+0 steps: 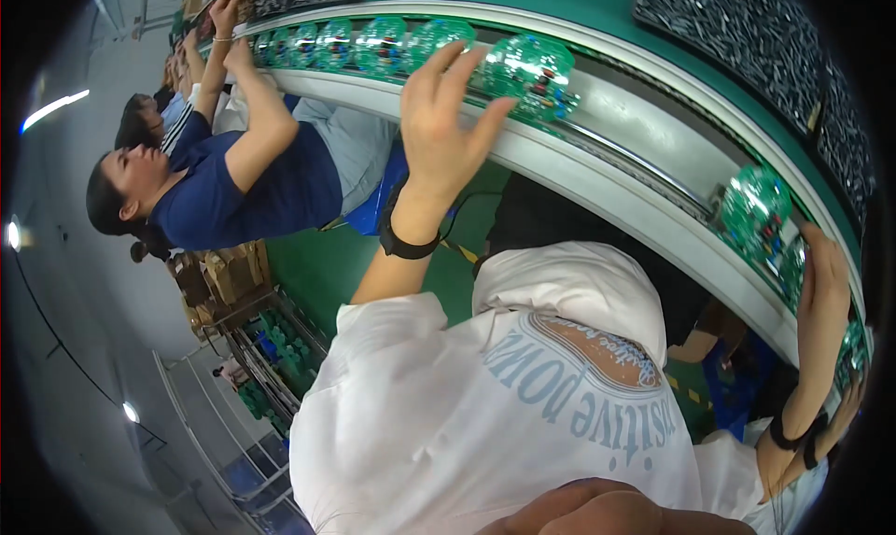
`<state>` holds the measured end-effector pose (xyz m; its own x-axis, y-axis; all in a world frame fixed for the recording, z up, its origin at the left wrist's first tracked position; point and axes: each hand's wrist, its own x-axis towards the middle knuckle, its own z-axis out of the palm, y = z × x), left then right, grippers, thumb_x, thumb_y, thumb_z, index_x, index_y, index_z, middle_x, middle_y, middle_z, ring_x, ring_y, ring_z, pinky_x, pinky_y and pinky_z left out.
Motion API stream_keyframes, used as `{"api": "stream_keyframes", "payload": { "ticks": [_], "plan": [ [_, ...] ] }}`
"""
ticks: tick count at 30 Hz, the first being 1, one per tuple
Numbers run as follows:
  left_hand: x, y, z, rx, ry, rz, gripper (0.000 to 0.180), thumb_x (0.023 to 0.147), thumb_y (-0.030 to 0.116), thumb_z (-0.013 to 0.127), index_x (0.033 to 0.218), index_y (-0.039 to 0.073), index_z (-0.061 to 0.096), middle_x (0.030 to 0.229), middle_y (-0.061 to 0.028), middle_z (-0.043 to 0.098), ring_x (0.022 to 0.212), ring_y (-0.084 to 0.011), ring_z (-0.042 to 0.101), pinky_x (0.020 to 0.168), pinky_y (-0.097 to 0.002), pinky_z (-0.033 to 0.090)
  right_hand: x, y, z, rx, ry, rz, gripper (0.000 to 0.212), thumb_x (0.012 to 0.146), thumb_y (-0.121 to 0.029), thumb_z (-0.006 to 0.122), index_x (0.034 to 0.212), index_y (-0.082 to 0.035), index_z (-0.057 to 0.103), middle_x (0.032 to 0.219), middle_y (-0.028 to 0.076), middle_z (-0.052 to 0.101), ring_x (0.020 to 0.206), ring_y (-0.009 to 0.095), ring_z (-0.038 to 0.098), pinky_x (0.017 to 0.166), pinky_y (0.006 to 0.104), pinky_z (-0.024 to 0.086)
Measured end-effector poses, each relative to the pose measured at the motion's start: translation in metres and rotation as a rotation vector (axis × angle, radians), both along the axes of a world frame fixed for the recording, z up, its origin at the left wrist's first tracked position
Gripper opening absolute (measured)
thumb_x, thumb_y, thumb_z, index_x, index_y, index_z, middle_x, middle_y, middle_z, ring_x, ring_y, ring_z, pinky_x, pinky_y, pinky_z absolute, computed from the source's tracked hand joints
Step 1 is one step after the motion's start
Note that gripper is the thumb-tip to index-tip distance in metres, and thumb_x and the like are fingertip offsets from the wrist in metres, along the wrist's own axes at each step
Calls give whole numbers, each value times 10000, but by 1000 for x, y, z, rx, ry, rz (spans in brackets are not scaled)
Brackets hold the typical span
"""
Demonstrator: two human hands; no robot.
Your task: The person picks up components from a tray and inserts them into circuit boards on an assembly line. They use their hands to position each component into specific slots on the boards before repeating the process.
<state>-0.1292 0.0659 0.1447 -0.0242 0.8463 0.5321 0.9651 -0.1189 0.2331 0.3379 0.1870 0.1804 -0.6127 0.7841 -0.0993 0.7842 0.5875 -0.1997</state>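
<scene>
Head view: co-worker's arm (247, 115) beside green balls (411, 42).

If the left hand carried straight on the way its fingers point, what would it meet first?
Most likely the clear green ball on the conveyor belt: the left hand has its fingertips at the ball's near side, seemingly touching, though depth is unclear.

Brown cardboard boxes (224, 275) sit stacked at left beneath the seated workers. A round brown-and-blue printed emblem (597, 353) marks the white shirt.

Bright ceiling strip lights (54, 108) glare at left; heavy fisheye bending and dark vignette ring the edges.
</scene>
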Motion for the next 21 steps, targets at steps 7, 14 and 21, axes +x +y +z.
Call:
{"api": "stream_keyframes", "payload": {
  "ticks": [7, 14, 21],
  "plan": [
    [-59, 2, 4, -61, 162, 246, 599, 830, 419, 826, 1256, 35, 656, 1220, -184, 669, 1216, -395, 559, 1053, -509, 405, 18, 7, 18, 56, 5, -16, 261, 1012, 15, 531, 1253, -14, 625, 1183, 191, 661, 1076, 388, 652, 907, 434, 509],
    [-51, 20, 7, -90, 180, 298, 616, 838, 476, 809, 1216, 13, 660, 1095, -175, 675, 1162, -382, 564, 1035, -498, 395, -14, 7, 44, 8, 55, 50, 266, 979, 57, 558, 1227, -1, 632, 1164, 197, 669, 1056, 404, 660, 885, 441, 518],
    [-34, 22, 8, -64, 106, 264, 560, 859, 467, 799, 1196, 37, 676, 1079, -165, 685, 1145, -366, 583, 1016, -491, 413, -99, 10, 74, -134, 167, 281, 291, 899, 105, 604, 1177, 21, 630, 1127, 217, 661, 1037, 436, 647, 876, 416, 529]
  ]
}}
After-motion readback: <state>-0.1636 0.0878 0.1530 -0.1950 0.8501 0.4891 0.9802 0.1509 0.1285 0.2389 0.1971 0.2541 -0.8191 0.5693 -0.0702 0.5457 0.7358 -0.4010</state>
